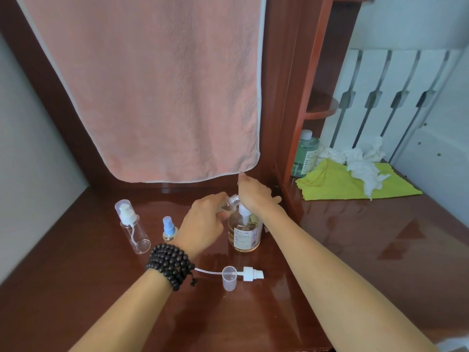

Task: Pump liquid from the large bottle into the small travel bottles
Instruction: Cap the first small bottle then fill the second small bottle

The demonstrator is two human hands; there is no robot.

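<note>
Mid-fill: the left hand (203, 219) grips a small travel bottle (229, 203) tilted against the large bottle (245, 231) spout on the counter (342, 237), right hand (253, 193) pressing its pump; next, pump steadily, mouth aligned.

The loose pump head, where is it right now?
The loose pump head lies on the wooden desk, near the front, beside a clear cap, below the large bottle.

Pink towel (152, 92), yellow cloth (337, 184), tissues (363, 163).
</note>
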